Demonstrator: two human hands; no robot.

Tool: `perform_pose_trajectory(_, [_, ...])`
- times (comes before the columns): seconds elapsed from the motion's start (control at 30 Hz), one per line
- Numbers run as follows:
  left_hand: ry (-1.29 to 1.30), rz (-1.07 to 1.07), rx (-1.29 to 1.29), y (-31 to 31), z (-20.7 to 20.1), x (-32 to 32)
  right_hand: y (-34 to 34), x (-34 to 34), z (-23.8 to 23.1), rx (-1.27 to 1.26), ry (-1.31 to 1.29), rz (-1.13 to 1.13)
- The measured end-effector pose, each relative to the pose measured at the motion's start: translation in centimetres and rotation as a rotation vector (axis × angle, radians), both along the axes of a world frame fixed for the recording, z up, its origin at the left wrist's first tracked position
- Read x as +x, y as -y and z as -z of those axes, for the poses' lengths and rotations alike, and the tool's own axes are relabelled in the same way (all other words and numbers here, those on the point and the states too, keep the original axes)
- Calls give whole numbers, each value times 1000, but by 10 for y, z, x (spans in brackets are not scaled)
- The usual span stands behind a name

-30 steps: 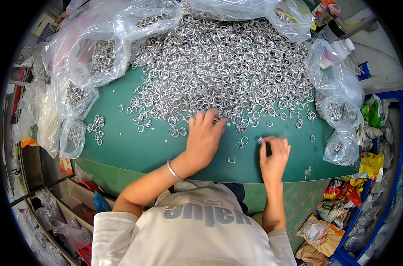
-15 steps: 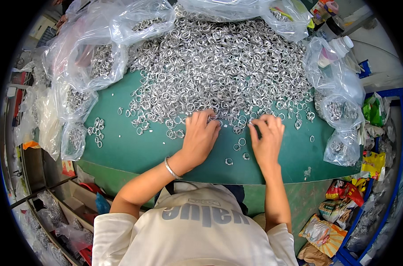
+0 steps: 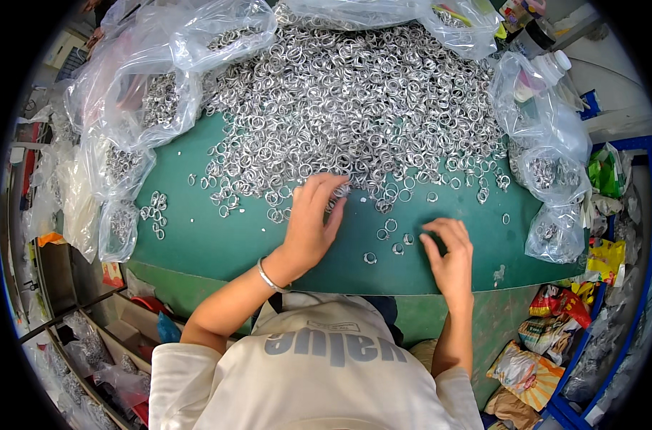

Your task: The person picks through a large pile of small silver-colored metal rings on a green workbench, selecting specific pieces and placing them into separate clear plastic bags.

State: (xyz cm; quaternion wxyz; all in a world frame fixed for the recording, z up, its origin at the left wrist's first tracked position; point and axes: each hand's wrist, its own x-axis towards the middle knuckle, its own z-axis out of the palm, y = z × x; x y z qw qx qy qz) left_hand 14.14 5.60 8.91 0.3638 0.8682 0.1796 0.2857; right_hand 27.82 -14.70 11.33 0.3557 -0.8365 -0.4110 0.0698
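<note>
A big heap of small silver metal rings (image 3: 354, 107) covers the far half of a green table (image 3: 218, 244). My left hand (image 3: 313, 218) lies flat at the heap's near edge, fingers spread, with the fingertips on the rings. A silver bangle (image 3: 268, 276) circles that wrist. My right hand (image 3: 449, 251) rests on the bare green surface closer to me. Its fingers are bent and its fingertips sit beside a few loose rings (image 3: 394, 240). I see nothing gripped in either hand.
Clear plastic bags holding rings lie at the left (image 3: 125, 107), along the back, and at the right (image 3: 555, 186). A small cluster of rings (image 3: 154, 211) sits apart at the left. Colourful packets (image 3: 548, 337) and blue shelving stand at the right, with bins below left.
My right hand reached up to the heap's edge, then drew back toward me, and a few rings now lie loose beside it. My left hand stayed at the heap's edge, shifting slightly.
</note>
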Motion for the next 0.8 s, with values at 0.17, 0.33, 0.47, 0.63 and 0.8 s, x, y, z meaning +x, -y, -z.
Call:
perform_pose_trajectory(0.17, [114,-54,-12,-20,-4,10,-22,22,22,-42,291,147])
perform_pose_trajectory(0.33, [50,-143,-371,-35,-4,6,-12,15,25,-114,232,64])
perform_pose_trajectory(0.47, [166,-94,-645,-35,-13,7,-6,11,13,-118,181,27])
perform_pose_trajectory(0.63, [104,-6,-967,-47,-12,8,-5,8,12,-89,98,15])
perform_pose_trajectory(0.8, [65,29,-1006,-40,-6,8,-22,0,6,-36,70,25])
